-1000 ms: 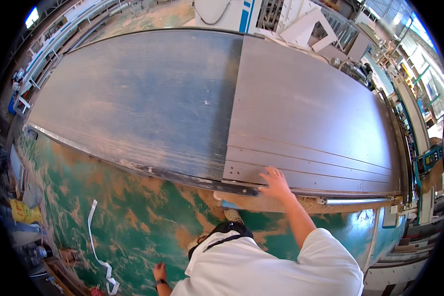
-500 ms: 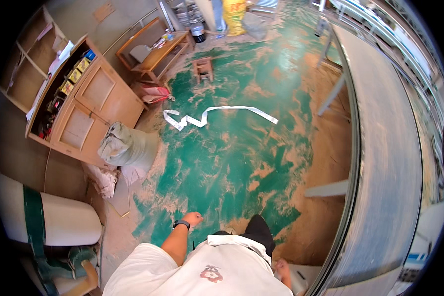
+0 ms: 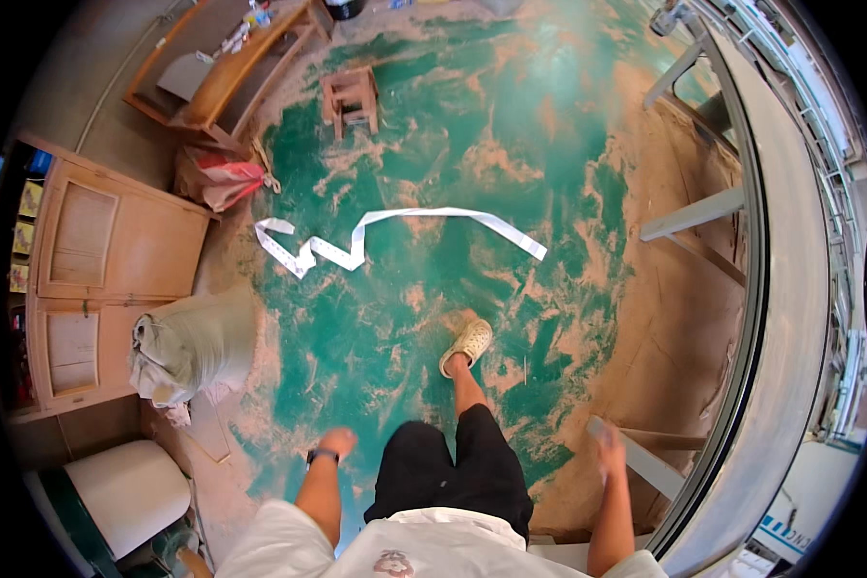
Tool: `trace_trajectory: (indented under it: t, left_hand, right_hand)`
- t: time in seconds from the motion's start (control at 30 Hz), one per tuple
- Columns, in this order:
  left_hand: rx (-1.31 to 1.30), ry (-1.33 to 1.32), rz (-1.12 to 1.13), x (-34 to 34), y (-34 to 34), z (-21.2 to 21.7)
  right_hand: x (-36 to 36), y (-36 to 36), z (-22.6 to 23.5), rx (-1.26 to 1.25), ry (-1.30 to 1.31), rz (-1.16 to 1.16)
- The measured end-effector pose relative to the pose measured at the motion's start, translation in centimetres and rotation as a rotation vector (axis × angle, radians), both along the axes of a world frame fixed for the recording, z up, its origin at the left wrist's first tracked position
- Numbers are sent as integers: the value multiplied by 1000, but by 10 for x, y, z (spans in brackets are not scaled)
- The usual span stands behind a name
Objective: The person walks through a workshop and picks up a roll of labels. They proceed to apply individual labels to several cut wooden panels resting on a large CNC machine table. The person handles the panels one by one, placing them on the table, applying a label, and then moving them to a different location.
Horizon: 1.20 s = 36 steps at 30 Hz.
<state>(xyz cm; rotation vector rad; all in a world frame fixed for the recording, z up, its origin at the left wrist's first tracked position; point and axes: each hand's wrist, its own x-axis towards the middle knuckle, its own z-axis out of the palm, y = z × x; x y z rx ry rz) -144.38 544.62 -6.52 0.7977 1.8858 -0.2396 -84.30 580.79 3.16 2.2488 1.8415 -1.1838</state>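
My left hand (image 3: 338, 443), with a dark watch at the wrist, hangs over the dusty green floor (image 3: 405, 328). Its fingers are smeared by motion, and nothing shows in it. Beside the long workbench, my right hand (image 3: 608, 453) hangs in front of a pale table leg (image 3: 650, 462), blurred too. No held thing can be seen there. Ahead of me a long white strip (image 3: 361, 231) lies zigzagged on the floor, apart from both hands. One foot in a cream clog (image 3: 467, 345) is stretched forward toward it.
Along the right runs the long workbench (image 3: 790, 241). To the left stand a wooden cabinet (image 3: 125, 231), a stuffed sack (image 3: 202, 342) and a white-and-green cylinder (image 3: 130, 491). Farther off are a small wooden stool (image 3: 350, 99), a red bag (image 3: 231, 183) and a wooden bench (image 3: 236, 77).
The view has moved forward, bringing stool and white strip closer. One clogged foot has come out in front. My right hand has swung up and forward beside the workbench; my left hand stays low.
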Motion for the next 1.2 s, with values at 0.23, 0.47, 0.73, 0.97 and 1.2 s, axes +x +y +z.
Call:
trace_trajectory:
  t: [0.23, 0.47, 0.73, 0.97, 1.2]
  left_hand:
    - [827, -212, 287, -62, 321, 111]
    - [670, -252, 277, -147, 327, 52]
    - [-40, 54, 592, -344, 223, -162]
    - [98, 392, 775, -471, 307, -387]
    - [213, 596, 698, -533, 314, -449]
  right_hand:
    - [-282, 143, 101, -23, 500, 89]
    - [-296, 23, 21, -351, 272, 77]
    - [-225, -230, -39, -753, 339, -401]
    - [-331, -284, -113, -789, 31, -454]
    - [-372, -287, -162, -773, 6, -503]
